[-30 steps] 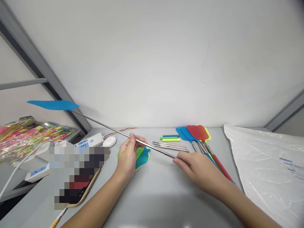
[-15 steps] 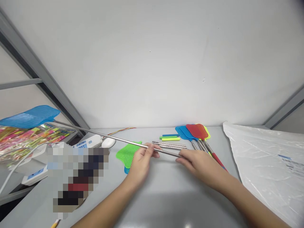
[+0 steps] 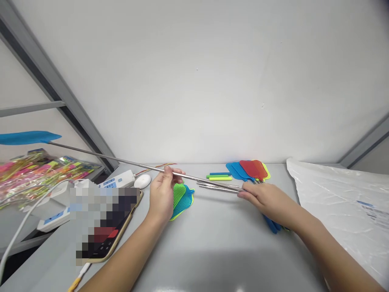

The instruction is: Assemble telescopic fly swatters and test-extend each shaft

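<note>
At left, packets (image 3: 62,160) with bright contents (image 3: 39,178); left hand (image 3: 162,196), right hand (image 3: 264,198) gripping swatter rod (image 3: 139,164).

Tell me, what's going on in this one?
A person holds a long metal rod with a blue head at its left end, slanting down to the right. The left hand grips it partway along, the right hand near its lower end. On the table lie loose mesh heads, metal rods, three coloured tubes and, by the right hand, a bunch of swatters.
</note>
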The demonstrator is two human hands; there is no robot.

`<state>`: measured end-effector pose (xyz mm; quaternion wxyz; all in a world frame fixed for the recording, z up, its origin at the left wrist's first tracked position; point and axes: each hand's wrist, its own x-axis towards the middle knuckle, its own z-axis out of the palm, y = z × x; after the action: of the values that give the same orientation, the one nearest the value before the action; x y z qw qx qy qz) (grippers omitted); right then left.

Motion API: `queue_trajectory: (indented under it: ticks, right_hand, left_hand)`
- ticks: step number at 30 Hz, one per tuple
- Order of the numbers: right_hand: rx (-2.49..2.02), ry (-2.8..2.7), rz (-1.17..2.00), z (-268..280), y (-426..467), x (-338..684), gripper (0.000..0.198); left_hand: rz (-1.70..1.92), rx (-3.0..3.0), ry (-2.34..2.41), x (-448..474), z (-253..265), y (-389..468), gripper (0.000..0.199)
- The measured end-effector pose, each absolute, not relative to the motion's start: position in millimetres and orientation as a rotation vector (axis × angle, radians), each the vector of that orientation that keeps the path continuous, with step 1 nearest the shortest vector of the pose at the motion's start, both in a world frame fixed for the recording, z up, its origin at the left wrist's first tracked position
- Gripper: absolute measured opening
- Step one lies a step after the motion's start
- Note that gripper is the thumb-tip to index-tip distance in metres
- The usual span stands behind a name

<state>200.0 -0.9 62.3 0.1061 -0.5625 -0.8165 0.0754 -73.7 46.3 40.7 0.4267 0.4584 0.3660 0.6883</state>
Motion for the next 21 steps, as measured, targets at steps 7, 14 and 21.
queue_trajectory:
  ticks: [7,14,21]
  right_hand:
    - [-1.627,-2.408,0.077,53,0,195,0.037]
    - [-1.609,-2.418,0.027,55,1,193,0.039]
    - [-1.620,-2.427,-0.027,59,4,195,0.042]
  left_hand:
    - [1.533,1.241,0.993,-58,23,32,0.032]
    - [1.532,1.331,1.042,-61,24,31,0.039]
    - [1.571,1.303,1.014,-62,34,30,0.037]
